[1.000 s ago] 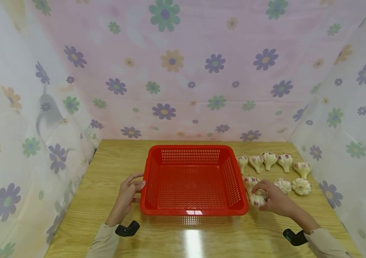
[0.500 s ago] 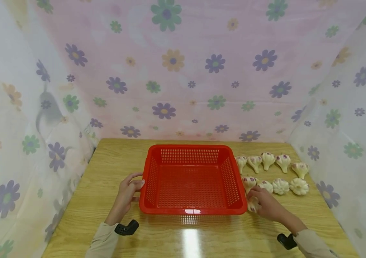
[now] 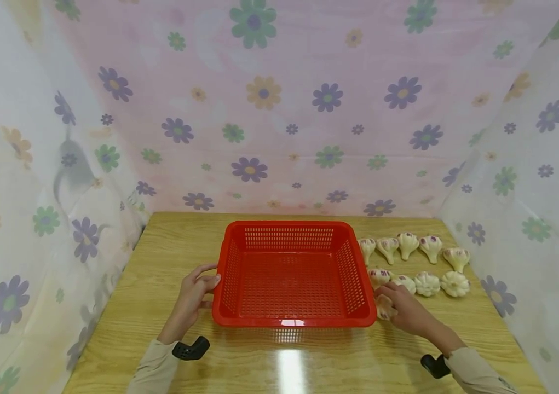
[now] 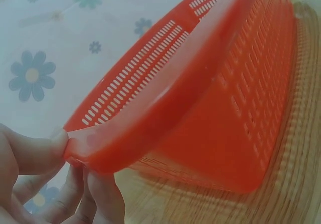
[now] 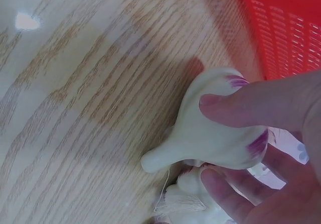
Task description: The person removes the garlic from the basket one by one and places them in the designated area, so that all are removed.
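A red perforated plastic basket [image 3: 289,323] stands in the middle of the wooden table, with nothing inside it. My left hand [image 3: 192,295] pinches its left rim, thumb on top and fingers below, as the left wrist view shows. Beside the basket's right wall, my right hand [image 3: 404,309] holds a garlic bulb [image 5: 210,123] between thumb and fingers. That bulb is cream with purple patches, and its stem points away from the hand. Right behind it lies another garlic bulb [image 5: 195,199] with a tuft of roots, partly covered by the fingers.
More garlic bulbs lie to the right of the basket in two rows: a back row [image 3: 408,246] with stems toward me and a front row [image 3: 427,284]. Flower-printed curtains [image 3: 304,109] enclose the table [image 3: 171,235] at the back and both sides.
The right hand has moved left and a little toward the front with its garlic bulb, closer to the basket, uncovering a bulb in the front row. The left hand stays on the rim.
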Tool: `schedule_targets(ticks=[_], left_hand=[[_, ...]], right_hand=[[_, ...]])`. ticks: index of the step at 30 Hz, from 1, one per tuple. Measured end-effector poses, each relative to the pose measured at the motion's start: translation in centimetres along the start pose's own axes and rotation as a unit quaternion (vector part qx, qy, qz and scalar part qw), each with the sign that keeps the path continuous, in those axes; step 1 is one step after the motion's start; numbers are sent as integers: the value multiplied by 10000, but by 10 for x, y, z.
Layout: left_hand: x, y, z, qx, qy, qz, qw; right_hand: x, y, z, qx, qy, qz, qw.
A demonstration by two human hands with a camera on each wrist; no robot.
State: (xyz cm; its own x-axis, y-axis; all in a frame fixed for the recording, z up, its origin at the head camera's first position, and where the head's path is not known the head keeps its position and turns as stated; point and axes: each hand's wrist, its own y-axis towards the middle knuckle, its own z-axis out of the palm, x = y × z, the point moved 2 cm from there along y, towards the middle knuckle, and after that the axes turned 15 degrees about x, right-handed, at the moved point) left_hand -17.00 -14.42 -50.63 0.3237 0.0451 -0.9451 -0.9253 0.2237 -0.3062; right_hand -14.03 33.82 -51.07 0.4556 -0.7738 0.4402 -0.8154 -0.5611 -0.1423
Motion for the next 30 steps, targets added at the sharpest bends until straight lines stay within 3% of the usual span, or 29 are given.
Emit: schedule_targets(ticks=[4, 11, 16, 22, 26, 30], left_hand=[[3, 1, -3, 36, 173, 1, 9998], [14, 4, -21, 436, 617, 378, 9964], [17, -3, -41, 336, 994, 519, 9931], [-5, -32, -41, 62, 1339, 407, 9901], [-11, -45, -43, -147, 1818, 415, 9823], [-12, -50, -49, -271, 2330, 233, 9718]], right_hand=[[3, 0, -4, 34, 42, -10, 10000], [7, -1, -8, -174, -54, -220, 9996], [4, -1, -4, -343, -200, -405, 9984], [0, -4, -1, -352, -354, -370, 9981], [-1, -7, -2, -205, -332, -142, 9991], [0, -9, -6, -138, -329, -10, 9994]])
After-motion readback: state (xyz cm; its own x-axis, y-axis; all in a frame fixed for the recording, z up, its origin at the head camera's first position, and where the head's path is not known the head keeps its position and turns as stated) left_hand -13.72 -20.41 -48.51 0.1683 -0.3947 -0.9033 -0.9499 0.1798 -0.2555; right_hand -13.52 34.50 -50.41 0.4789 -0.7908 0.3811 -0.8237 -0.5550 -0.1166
